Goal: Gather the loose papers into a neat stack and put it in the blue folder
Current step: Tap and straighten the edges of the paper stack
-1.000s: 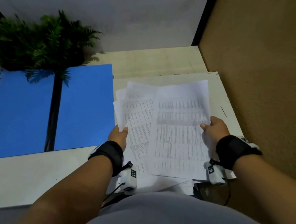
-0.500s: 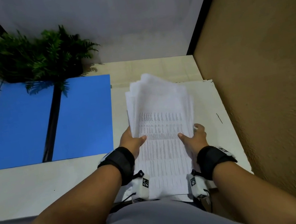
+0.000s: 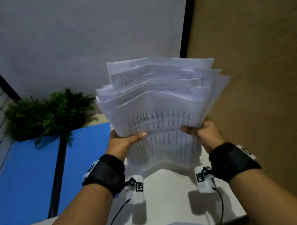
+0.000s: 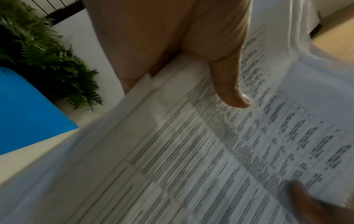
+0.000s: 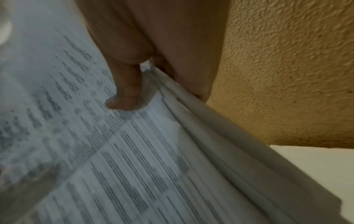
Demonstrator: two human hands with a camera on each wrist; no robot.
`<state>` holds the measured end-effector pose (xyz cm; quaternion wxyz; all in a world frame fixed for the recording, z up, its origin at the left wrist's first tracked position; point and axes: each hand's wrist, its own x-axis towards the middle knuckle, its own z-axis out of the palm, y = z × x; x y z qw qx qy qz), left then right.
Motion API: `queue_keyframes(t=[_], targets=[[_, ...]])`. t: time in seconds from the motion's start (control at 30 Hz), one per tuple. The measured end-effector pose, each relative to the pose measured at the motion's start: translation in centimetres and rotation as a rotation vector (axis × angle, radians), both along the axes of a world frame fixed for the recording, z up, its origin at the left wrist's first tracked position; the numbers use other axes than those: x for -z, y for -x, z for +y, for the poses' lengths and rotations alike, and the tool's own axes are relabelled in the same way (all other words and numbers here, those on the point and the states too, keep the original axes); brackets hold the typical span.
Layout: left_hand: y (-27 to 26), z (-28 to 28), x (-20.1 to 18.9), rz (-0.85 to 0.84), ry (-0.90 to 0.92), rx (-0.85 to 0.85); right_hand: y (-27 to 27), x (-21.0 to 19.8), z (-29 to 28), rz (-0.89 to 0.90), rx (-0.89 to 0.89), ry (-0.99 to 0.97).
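Observation:
A thick sheaf of printed papers (image 3: 161,114) stands lifted off the white table (image 3: 168,201), its top edges fanned and uneven. My left hand (image 3: 124,142) grips its left side, thumb on the front sheet and fingers behind. My right hand (image 3: 202,130) grips the right side the same way. In the left wrist view the thumb lies across the papers (image 4: 191,151); in the right wrist view the thumb presses the papers (image 5: 124,159) near their edge. The open blue folder (image 3: 28,178), with a dark spine down its middle, lies flat on the left.
A green fern plant (image 3: 46,116) sits behind the folder at the back left. A textured tan wall (image 3: 272,94) runs close along the right of the table. A grey wall (image 3: 84,35) stands behind. Tiled wall at far left.
The spread sheets were pushed together between both hands, then raised off the table and tilted upright. My head has tipped up, so more of the back wall shows.

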<state>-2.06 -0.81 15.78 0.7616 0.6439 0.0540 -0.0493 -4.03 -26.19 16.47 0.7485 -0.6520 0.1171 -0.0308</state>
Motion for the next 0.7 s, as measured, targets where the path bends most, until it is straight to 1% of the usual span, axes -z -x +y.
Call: queue_keyframes(t=[0.1,0.3,0.4,0.5,0.63,0.7], targets=[[0.2,0.2,0.5,-0.02,0.022,0.023,0.6,0.4,0.4,-0.033,-0.027,0.006],[0.6,0.6,1.0,-0.054,0.046,0.118,1.5,0.4,0.9,-0.063,0.012,0.01],[0.5,1.0,1.0,-0.06,0.067,0.129,2.0,0.0,1.1,-0.131,0.028,0.009],[0.6,1.4,1.1,-0.08,0.05,0.149,2.4,-0.1,0.9,-0.152,0.059,-0.031],[0.8,0.7,0.3,-0.078,0.063,0.223,2.6,-1.0,1.8,-0.26,-0.017,0.042],[0.8,0.5,-0.2,-0.092,0.081,0.206,2.8,-1.6,2.2,-0.289,0.001,0.012]])
